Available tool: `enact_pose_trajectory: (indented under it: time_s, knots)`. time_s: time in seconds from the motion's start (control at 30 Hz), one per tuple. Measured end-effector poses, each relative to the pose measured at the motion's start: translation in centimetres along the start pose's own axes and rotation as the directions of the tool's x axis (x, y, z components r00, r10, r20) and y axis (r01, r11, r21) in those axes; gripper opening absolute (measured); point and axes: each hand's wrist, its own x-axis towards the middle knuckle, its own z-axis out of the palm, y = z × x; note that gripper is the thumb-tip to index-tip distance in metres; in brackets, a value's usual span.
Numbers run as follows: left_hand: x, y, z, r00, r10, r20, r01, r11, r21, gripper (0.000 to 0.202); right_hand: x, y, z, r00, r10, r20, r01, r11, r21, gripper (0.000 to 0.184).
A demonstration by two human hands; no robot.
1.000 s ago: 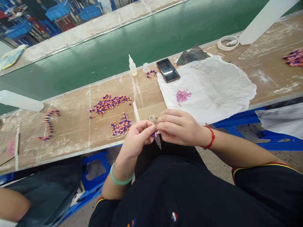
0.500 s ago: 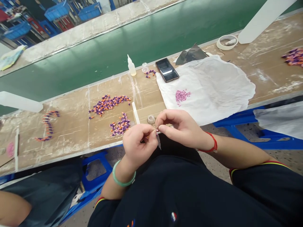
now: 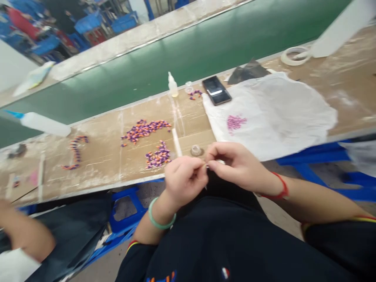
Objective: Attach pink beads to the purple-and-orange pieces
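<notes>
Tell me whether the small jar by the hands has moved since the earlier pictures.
No. The jar sits in the same place to the right of the white strip; both shift together in the view, so the camera moved, not the jar.

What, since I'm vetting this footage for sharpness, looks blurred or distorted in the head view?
In the head view, the other person's arm at lower left is strongly motion-blurred, the pink beads smear into one soft patch, and the wide lens makes the workbench edge slant and look bowed.
</notes>
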Motion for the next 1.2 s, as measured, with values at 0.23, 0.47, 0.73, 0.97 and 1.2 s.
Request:
enact_pose_trajectory:
  time_s: [0.23, 0.47, 0.73, 0.97, 1.2]
  knots:
    - [-1.1, -1.1, 0.8, 0.998, 0.055, -0.030, -0.054, 0.997, 0.046, 0.021, -0.8, 1.6, 0.1, 0.999, 0.024, -0.041, -0.031, 0.985, -0.172, 0.021]
    - [-1.3, -0.9, 0.4, 0.986, -0.115, 0.122, 0.124, 0.990, -0.069, 0.032, -0.8, 2.6, -0.1, 0.992, -0.119, -0.039, 0.095, 0.919, -0.382, 0.014]
    - [-3.1, -2.1, 0.4, 0.857, -0.481, 0.184, 0.515, 0.800, -0.308, 0.027, 0.7, 2.3, -1.3, 0.961, -0.267, -0.069, 0.160, 0.743, -0.650, 0.012]
    - [-3.4, -1.2, 2.1, 0.753, -0.376, 0.541, 0.585, 0.758, -0.287, 0.018, 2.0, 3.1, 1.5, 0.847, -0.532, 0.007, 0.407, 0.638, -0.654, 0.015]
    - [-3.4, -1.4, 1.7, 0.750, -0.301, 0.589, 0.597, 0.692, -0.407, 0.018, 2.2, 3.1, 1.9, 0.853, -0.521, -0.042, 0.362, 0.646, -0.672, 0.017]
